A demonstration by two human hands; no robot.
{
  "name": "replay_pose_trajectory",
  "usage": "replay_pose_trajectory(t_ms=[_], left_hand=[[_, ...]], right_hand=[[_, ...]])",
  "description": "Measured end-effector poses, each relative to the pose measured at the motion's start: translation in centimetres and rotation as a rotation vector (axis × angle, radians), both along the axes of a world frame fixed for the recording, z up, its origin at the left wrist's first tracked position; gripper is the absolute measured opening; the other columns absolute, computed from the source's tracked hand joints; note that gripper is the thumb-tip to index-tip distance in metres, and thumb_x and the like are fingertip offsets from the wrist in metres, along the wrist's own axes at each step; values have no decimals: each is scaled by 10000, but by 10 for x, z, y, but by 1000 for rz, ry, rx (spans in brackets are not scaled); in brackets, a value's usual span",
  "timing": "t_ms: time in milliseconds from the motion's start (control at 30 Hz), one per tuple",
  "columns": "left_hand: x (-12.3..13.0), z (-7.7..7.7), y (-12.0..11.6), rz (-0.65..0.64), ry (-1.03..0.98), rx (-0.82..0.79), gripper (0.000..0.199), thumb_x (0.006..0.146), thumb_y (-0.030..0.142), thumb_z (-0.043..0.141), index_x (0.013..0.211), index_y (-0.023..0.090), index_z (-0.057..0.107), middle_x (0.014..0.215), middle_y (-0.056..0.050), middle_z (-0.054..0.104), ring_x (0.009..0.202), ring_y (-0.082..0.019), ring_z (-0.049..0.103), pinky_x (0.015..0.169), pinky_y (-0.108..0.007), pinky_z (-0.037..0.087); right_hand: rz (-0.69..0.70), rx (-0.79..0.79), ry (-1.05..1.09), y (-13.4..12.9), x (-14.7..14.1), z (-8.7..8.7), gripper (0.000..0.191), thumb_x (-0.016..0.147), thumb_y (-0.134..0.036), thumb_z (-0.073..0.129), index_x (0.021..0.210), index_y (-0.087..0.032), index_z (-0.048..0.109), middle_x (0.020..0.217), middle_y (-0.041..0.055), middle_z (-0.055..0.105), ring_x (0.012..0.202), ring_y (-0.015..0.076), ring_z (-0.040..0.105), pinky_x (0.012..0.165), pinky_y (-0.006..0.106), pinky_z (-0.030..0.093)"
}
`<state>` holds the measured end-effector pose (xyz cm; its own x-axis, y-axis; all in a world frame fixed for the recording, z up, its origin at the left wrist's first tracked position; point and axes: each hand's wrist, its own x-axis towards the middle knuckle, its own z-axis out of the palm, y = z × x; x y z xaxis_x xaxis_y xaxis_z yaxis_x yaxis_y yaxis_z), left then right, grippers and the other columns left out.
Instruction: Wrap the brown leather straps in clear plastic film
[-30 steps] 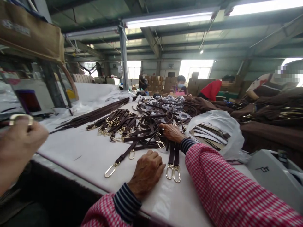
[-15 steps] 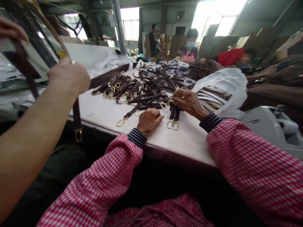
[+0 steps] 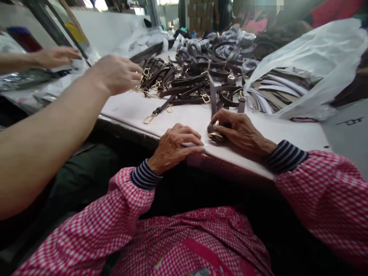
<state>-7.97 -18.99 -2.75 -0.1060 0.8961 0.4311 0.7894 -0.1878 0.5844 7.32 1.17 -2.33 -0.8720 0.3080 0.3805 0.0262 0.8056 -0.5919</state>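
My right hand pinches the end of a dark brown strap with gold-coloured metal rings, close to the table's front edge. The strap runs back from my fingers towards the pile. My left hand rests at the table edge, its fingers stretched out towards the rings but apart from them. Beyond it lie more dark straps in a heap, several with gold oval rings. One strap end with an oval ring points at me.
From the left a co-worker's hand reaches over the strap pile; their other hand is farther back. A clear plastic bag holds flat strips at right. Wrapped coils lie behind, and a grey machine stands right.
My right hand has drawn the strap end nearer the table edge. My left fingers have straightened. The co-worker's near hand, earlier holding up a strap, now reaches to the pile. The view tilted down.
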Motion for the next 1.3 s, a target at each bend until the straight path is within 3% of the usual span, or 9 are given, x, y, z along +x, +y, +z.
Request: replay_pose_trajectory(t_ms=[233,400,633,767,900,1000,1133,1200,1300], left_hand=[[3,-2,13,157,-251,37,121,890,259,758,810,174,789,824,-32,763,820,-191,669,807,-319,486],[10,-4,16,283,-90,57,122,886,268,748,801,186,778,857,-34,762,898,-210,661,868,-336,465],[8,-3,7,167,-195,71,341,960,365,665,674,195,743,810,-43,747,905,-208,679,918,-347,472],[5,-3,8,190,-211,61,382,926,391,704,599,195,676,791,-41,732,862,-202,670,890,-341,473],[5,-2,8,207,-262,36,380,926,434,694,634,193,675,799,-42,728,860,-204,664,871,-336,484],[6,0,6,236,-372,16,289,920,449,703,813,182,729,872,-47,740,874,-200,665,845,-321,504],[6,5,2,164,-560,92,309,908,428,721,1079,171,695,1093,-82,742,1033,-213,688,961,-339,521],[5,9,0,154,-593,93,333,892,416,740,1114,173,685,1152,-93,730,1083,-222,683,991,-355,518],[2,13,0,163,-613,60,339,877,431,756,1106,188,698,1172,-96,724,1098,-234,678,974,-368,535]], right_hand=[[-34,30,-23,-3,0,7,115,901,-250,650,965,-169,702,770,23,641,688,186,543,660,323,382],[-22,56,-32,-3,1,8,120,919,-219,630,999,-175,709,817,54,663,736,199,539,715,345,398],[-1,125,-64,0,-1,5,199,939,-167,566,1039,-163,738,924,76,724,782,193,565,770,343,421],[-27,302,-68,-5,6,17,203,967,-186,561,1080,-160,727,924,91,714,810,213,568,752,345,402],[102,460,53,-37,33,44,167,994,-212,539,1009,-155,695,987,110,681,893,250,576,750,356,401],[307,327,53,-85,53,48,241,1041,-164,428,935,-179,644,793,43,626,668,181,515,625,330,350],[764,146,-217,-140,54,-6,223,1061,-314,498,879,-211,575,852,7,676,690,157,555,625,321,367],[875,117,-376,-152,44,-50,185,1020,-322,568,870,-214,580,880,6,694,704,160,590,626,311,398],[825,100,-478,-158,15,-111,85,948,-274,589,971,-228,656,948,37,721,808,213,673,688,335,502]])
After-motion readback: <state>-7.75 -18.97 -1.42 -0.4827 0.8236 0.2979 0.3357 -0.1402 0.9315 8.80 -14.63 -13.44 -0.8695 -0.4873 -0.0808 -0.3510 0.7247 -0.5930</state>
